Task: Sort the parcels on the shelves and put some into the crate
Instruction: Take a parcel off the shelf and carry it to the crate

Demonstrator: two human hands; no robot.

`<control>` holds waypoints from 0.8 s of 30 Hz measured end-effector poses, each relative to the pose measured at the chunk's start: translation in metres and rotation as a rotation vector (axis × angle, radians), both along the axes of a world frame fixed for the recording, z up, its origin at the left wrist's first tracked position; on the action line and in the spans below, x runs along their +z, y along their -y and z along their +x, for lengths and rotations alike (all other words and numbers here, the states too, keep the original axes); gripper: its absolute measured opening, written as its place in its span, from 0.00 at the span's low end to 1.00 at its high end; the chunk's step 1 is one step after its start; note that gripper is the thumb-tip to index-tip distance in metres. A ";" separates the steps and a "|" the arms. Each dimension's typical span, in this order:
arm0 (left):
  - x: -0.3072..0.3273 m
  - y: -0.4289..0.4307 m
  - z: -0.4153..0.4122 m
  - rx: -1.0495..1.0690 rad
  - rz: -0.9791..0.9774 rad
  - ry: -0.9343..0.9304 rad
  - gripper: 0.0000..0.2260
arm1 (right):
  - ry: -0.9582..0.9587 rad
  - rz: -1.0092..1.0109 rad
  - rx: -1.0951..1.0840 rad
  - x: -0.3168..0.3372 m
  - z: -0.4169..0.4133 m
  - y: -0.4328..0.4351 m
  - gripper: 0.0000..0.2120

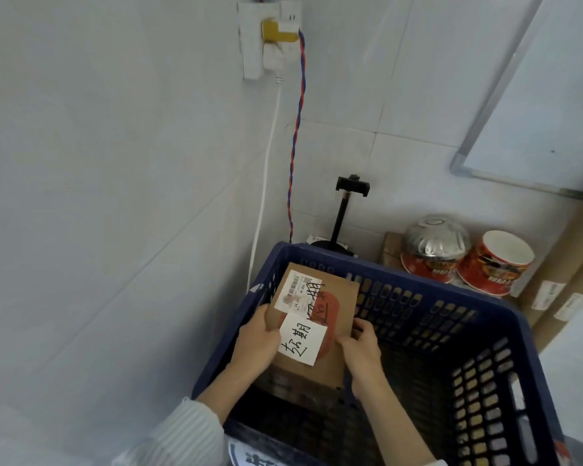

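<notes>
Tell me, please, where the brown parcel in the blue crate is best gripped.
By its two opposite side edges, from above through the open top: the parcel is flat and broad, and the crate walls block sideways reach. The left hand and right hand hold it so.

The shipping label is unreadably blurred; the crate is cropped below.

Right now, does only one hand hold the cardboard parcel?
No, the left hand and the right hand both grip the cardboard parcel by its sides.

Crate layout.
I see the parcel in the crate, at its left; 2 cups stand behind, right.
</notes>
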State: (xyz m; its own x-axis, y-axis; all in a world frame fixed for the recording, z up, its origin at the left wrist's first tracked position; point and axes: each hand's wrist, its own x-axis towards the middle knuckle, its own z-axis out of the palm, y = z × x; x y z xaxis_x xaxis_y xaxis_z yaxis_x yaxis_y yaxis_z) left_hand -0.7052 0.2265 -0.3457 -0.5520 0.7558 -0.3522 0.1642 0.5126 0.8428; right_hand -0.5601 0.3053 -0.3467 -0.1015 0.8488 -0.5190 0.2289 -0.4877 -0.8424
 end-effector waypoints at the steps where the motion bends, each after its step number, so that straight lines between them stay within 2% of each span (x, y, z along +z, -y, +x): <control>1: -0.004 -0.002 0.000 -0.013 0.000 -0.020 0.11 | 0.007 0.001 0.000 -0.001 -0.001 -0.002 0.20; 5: -0.019 -0.010 -0.003 -0.070 -0.034 -0.150 0.17 | 0.037 0.012 -0.001 -0.008 -0.007 -0.008 0.20; 8: -0.026 -0.012 -0.004 -0.122 -0.062 -0.252 0.18 | 0.041 0.006 -0.013 -0.014 -0.010 -0.009 0.20; 13: -0.034 -0.013 -0.001 -0.226 -0.165 -0.482 0.27 | 0.048 -0.017 -0.060 -0.025 -0.013 -0.008 0.20; 17: -0.036 -0.016 0.000 -0.287 -0.223 -0.603 0.27 | 0.066 -0.016 -0.062 -0.031 -0.015 -0.007 0.23; 20: -0.032 -0.018 0.003 -0.300 -0.280 -0.624 0.27 | 0.090 -0.010 -0.054 -0.034 -0.015 -0.006 0.23; 24: -0.045 -0.018 0.001 -0.274 -0.232 -0.571 0.27 | 0.119 -0.025 -0.041 -0.040 -0.015 -0.008 0.22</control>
